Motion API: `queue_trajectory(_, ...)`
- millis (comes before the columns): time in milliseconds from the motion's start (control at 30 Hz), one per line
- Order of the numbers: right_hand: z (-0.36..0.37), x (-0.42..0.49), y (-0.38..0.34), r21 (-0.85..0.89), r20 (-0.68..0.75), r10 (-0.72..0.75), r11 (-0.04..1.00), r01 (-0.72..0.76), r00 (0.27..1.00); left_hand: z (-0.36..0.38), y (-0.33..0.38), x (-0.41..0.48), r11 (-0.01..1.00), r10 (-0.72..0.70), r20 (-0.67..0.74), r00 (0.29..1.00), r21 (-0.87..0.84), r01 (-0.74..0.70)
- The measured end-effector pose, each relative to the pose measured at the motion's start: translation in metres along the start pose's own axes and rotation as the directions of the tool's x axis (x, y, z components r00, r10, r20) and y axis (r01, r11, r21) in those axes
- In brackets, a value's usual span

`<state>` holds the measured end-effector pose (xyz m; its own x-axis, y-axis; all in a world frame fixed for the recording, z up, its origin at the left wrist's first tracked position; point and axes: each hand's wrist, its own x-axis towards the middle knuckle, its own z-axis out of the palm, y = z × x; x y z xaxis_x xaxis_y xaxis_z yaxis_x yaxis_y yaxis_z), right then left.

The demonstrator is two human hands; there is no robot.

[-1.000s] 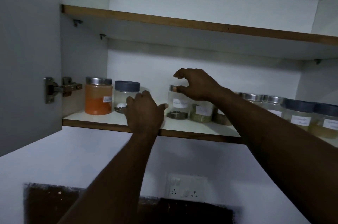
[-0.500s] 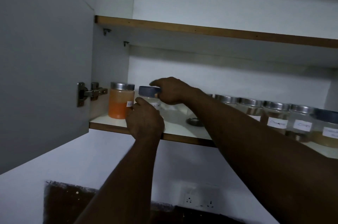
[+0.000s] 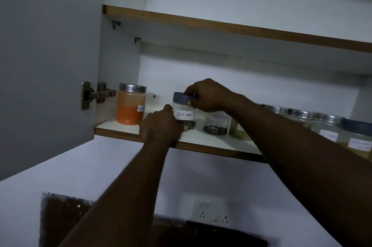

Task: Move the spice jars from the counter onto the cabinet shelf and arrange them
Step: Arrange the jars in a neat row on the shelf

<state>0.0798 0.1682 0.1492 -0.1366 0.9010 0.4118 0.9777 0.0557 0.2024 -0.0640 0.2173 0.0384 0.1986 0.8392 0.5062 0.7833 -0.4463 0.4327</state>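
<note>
A clear jar labelled Black Pepper (image 3: 184,114), with a blue lid, stands on the lower cabinet shelf (image 3: 201,140). My right hand (image 3: 209,95) grips its lid from above. My left hand (image 3: 161,126) holds the jar's lower left side, its fingers curled around the base. Left of it stands a jar of orange powder (image 3: 131,105) with a metal lid. To the right sits another dark-spice jar (image 3: 216,123), then a row of several labelled jars (image 3: 330,128) partly hidden behind my right forearm.
The cabinet door (image 3: 46,65) hangs open at the left on a metal hinge (image 3: 96,94). An upper shelf (image 3: 221,25) runs above. Below on the wall is a white switch-and-socket plate (image 3: 213,211) over a dark backsplash.
My right hand went from a metal-lidded jar to the blue-lidded jar. That jar now stands further right, away from the orange jar, its label facing me. The camera has turned, so the shelf sits further right.
</note>
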Motion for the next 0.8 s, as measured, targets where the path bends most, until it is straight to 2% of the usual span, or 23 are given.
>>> queue_trajectory(267, -0.005, -0.013, 0.014, -0.005, 0.008, 0.023, 1.0, -0.023, 1.0, -0.001, -0.001, 0.003, 0.99, 0.144, 0.067, 0.987, 0.001, -0.144)
queue_trajectory(500, -0.002, -0.016, 0.017, 0.015, -0.007, 0.026, 1.0, -0.025, 1.0, 0.001, -0.001, 0.006, 0.991, 0.137, 0.079, 0.987, -0.011, -0.136)
queue_trajectory(600, -0.003, -0.016, 0.017, 0.007, -0.002, 0.023, 1.0, -0.023, 1.0, 0.001, 0.0, 0.006, 0.996, 0.082, 0.06, 0.995, -0.036, -0.08)
queue_trajectory(667, -0.004, -0.016, 0.014, -0.002, -0.004, 0.026, 1.0, -0.026, 1.0, 0.002, 0.001, 0.0, 0.998, 0.021, -0.057, 0.998, -0.064, -0.024)
queue_trajectory(700, -0.004, -0.016, 0.012, 0.002, -0.019, 0.03, 1.0, -0.03, 0.999, 0.003, 0.003, -0.004, 0.998, -0.02, -0.178, 0.984, -0.066, 0.008)
queue_trajectory(767, -0.005, -0.014, 0.006, 0.023, -0.063, 0.033, 0.999, -0.031, 0.997, 0.003, 0.006, -0.016, 0.989, -0.148, -0.412, 0.899, -0.088, 0.123)
queue_trajectory(800, -0.006, -0.013, 0.003, 0.032, -0.089, 0.031, 0.999, -0.029, 0.996, 0.001, 0.009, -0.02, 0.977, -0.21, -0.465, 0.86, -0.121, 0.174)
